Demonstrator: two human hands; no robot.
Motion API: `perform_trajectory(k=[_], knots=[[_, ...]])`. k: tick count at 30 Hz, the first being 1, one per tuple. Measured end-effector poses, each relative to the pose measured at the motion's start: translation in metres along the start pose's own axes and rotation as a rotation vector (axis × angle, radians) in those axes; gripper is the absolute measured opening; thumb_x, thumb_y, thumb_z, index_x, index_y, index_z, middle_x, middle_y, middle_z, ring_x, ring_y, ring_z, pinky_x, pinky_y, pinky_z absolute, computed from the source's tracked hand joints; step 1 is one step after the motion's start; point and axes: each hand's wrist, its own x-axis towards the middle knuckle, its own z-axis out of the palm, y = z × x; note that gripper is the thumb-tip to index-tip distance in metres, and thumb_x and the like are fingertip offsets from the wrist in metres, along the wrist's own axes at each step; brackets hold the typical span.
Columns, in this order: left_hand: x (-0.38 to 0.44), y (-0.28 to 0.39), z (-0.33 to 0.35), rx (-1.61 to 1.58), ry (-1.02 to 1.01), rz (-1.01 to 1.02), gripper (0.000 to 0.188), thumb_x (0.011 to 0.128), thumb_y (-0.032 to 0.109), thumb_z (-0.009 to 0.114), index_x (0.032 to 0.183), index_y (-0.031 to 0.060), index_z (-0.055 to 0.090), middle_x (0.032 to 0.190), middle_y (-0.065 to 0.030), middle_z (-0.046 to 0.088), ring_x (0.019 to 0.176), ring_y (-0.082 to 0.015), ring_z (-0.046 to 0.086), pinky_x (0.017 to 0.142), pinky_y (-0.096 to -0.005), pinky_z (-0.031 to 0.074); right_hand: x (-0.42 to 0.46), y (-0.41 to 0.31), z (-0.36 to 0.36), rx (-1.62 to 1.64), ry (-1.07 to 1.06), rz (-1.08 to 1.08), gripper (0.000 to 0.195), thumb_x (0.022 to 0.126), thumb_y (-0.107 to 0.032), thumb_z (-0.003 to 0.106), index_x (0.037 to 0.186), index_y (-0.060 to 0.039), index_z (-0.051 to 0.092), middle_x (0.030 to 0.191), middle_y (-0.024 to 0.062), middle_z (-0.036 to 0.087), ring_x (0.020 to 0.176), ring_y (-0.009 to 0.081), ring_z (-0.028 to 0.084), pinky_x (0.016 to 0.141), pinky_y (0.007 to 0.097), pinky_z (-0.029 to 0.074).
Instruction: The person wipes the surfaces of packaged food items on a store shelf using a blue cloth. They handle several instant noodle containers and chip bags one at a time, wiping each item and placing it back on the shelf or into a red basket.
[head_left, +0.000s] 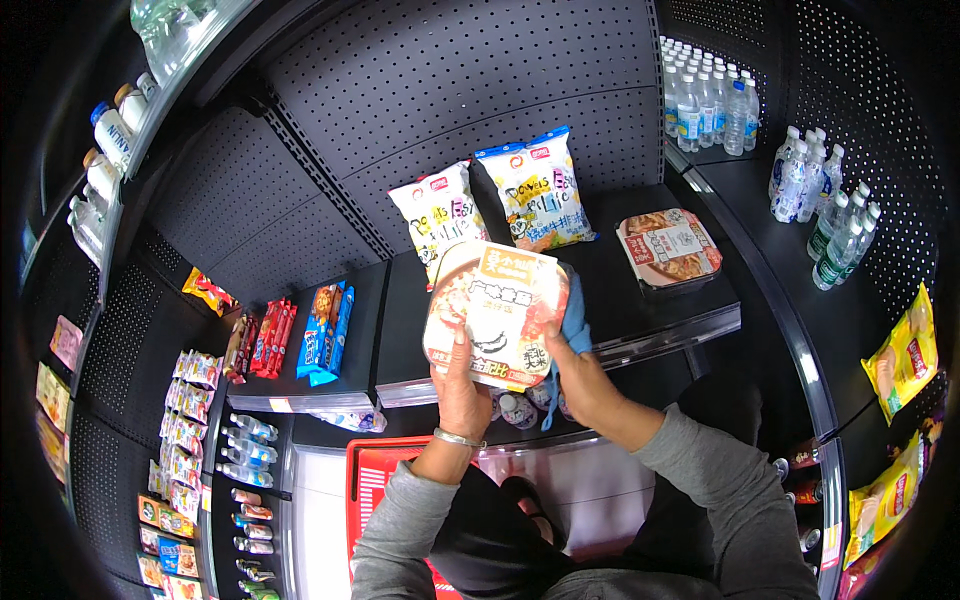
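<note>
Between my two hands I hold a packaged instant rice meal box (495, 315) with a printed film lid, raised in front of the shelf. My left hand (463, 394) grips its lower left side, the thumb on the lid. At the lower right, my right hand (581, 375) grips the box too, and a blue cloth (575, 311) hangs beside its fingers. Behind the box stand two snack bags, one red-topped (442, 206) and partly covered, the other blue-topped (536, 191). A similar meal box (669, 247) lies on the shelf to the right.
Blue and red biscuit packs (326, 330) lie on the shelf at left. A red shopping basket (367, 472) sits on the floor below. Water bottles (705, 109) and yellow bags (904, 360) fill shelves at right. The shelf's front edge (667, 341) runs below the boxes.
</note>
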Motion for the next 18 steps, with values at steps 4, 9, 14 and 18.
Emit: perform_trajectory(k=[4,9,14,18], knots=[[0.005,0.0,-0.007,-0.045,0.048,0.027,0.052,0.09,0.023,0.065,0.133,0.0044,0.042,0.128,-0.0072,0.053,0.115,-0.0187,0.054,0.096,-0.0345,0.045,-0.01,0.012,-0.001,-0.044,-0.055,0.253,0.048,0.099,-0.034,0.048,0.136,-0.004,0.04,0.128,0.0074,0.052,0.11,0.0135,0.052,0.093,0.0301,0.045],[0.003,-0.003,-0.006,-0.035,0.016,-0.007,0.054,0.09,0.025,0.064,0.133,0.0032,0.041,0.13,-0.0082,0.052,0.119,-0.0198,0.05,0.1,-0.0361,0.04,-0.002,0.002,-0.001,0.24,-0.045,0.252,0.045,0.098,-0.03,0.051,0.134,-0.0034,0.042,0.125,0.0064,0.055,0.109,0.0139,0.054,0.091,0.0301,0.046],[0.002,-0.001,-0.013,0.079,-0.174,-0.016,0.053,0.094,0.041,0.052,0.134,0.0077,0.044,0.134,-0.0048,0.051,0.124,-0.0206,0.047,0.104,-0.0394,0.035,0.024,-0.014,-0.021,0.217,0.028,0.11,0.044,0.096,-0.022,0.054,0.136,-0.0078,0.043,0.125,0.0069,0.056,0.108,0.0158,0.059,0.09,0.0317,0.05],[0.004,0.014,-0.014,0.036,-0.246,-0.174,0.055,0.093,0.041,0.053,0.135,0.0054,0.044,0.139,-0.0068,0.048,0.127,-0.0204,0.046,0.105,-0.0394,0.034,0.033,-0.029,-0.032,0.097,-0.04,0.056,0.044,0.098,-0.022,0.051,0.138,-0.0069,0.042,0.129,0.0063,0.054,0.113,0.014,0.055,0.094,0.0306,0.046]])
